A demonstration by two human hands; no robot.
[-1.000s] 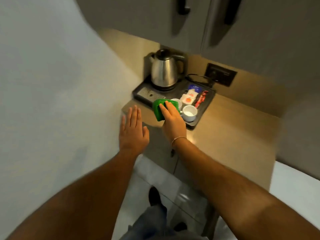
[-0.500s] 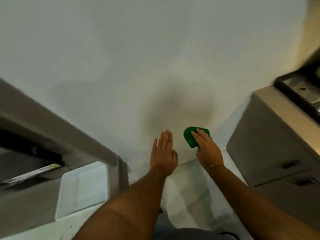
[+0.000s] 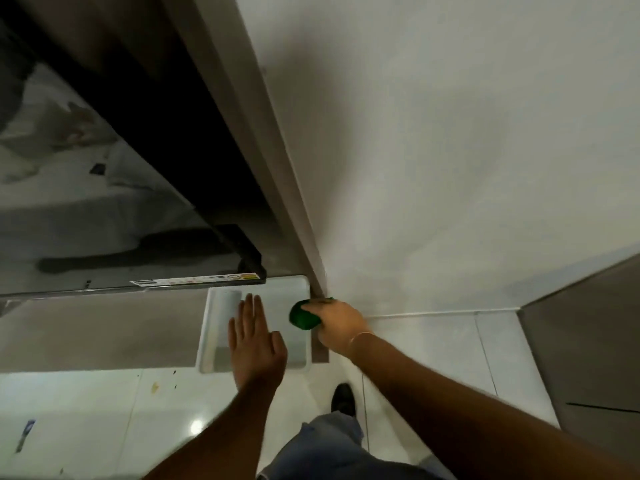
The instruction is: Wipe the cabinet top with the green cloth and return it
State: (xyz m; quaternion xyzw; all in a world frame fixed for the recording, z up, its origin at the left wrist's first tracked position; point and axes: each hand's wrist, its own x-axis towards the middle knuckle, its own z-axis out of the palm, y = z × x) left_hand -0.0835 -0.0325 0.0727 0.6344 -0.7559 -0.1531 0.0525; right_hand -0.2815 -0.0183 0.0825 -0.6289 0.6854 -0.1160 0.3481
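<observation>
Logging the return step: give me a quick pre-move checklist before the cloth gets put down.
1. Green cloth held: ok, bunched in the right hand.
2. Left hand free: ok, open and flat, holding nothing.
3. Drop spot in view: ok if it is the white tray; the cloth hangs over its right end. Whether the tray is where the cloth belongs: cannot tell.
4. Tray clear to receive: cannot tell, the left hand hides its middle.
5. Cabinet top wiped: cannot tell, it is out of frame now.
6. Footing: ok, a shoe stands on bare floor tile.
</observation>
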